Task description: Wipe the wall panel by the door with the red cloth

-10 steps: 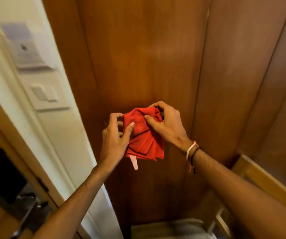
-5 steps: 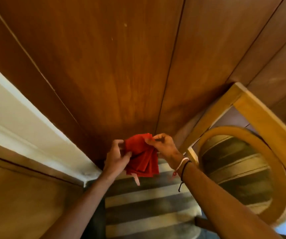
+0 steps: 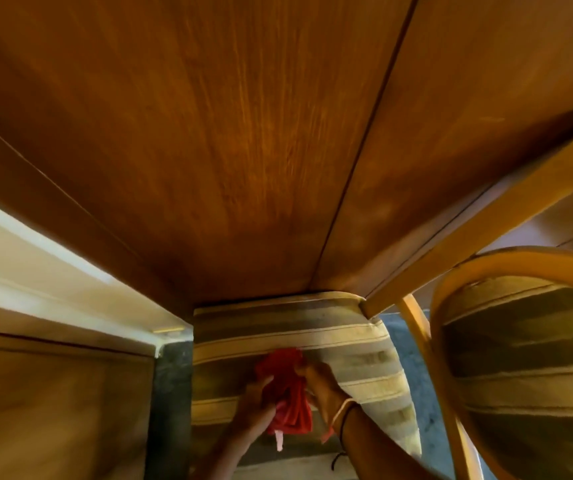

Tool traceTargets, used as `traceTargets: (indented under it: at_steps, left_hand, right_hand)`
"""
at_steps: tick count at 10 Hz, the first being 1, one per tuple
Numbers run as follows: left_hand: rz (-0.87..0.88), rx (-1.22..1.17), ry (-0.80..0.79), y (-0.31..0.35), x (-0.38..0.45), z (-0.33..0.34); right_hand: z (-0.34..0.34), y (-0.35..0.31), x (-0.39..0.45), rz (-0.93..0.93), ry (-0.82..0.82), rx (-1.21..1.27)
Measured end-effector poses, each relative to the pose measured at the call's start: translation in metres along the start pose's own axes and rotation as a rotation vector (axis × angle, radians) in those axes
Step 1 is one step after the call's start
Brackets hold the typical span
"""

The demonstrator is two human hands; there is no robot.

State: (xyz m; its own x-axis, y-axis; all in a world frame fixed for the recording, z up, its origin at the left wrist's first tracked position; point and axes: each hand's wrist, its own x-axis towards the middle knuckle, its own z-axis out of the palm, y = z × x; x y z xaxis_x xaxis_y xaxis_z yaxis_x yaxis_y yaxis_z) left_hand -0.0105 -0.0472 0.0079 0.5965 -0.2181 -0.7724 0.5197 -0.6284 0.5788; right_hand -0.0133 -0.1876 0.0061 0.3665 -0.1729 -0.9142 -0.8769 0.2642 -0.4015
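A bunched red cloth (image 3: 287,396) hangs low in the view, with a white tag dangling below it. My left hand (image 3: 255,405) grips its left side and my right hand (image 3: 323,384) grips its right side near the top. Both hands hold it over a striped cushion, apart from the brown wooden wall panel (image 3: 209,150), which fills the upper view. The picture is blurred by motion.
A white door frame (image 3: 53,271) and a wooden door (image 3: 53,403) stand at the left. The striped cushion (image 3: 364,358) lies below the panel. A wooden chair (image 3: 506,271) with a round striped back stands at the right, leaning near the wall.
The view has tilted further down the wall. Both hands with the red cloth have sunk lower in the frame, away from the panel and over the striped cushion.
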Motion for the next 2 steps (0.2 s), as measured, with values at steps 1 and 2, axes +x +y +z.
traceTargets:
  at_steps: [1, 2]
  left_hand:
    - [0.048, 0.025, 0.02, -0.0106, 0.0107, 0.001]
    - [0.159, 0.052, 0.005, -0.0125, 0.0052, -0.0045]
  right_hand:
    - [-0.003, 0.0089, 0.0166, -0.055, -0.008, -0.027]
    - [0.0019, 0.0089, 0.0068, -0.125, 0.051, -0.111]
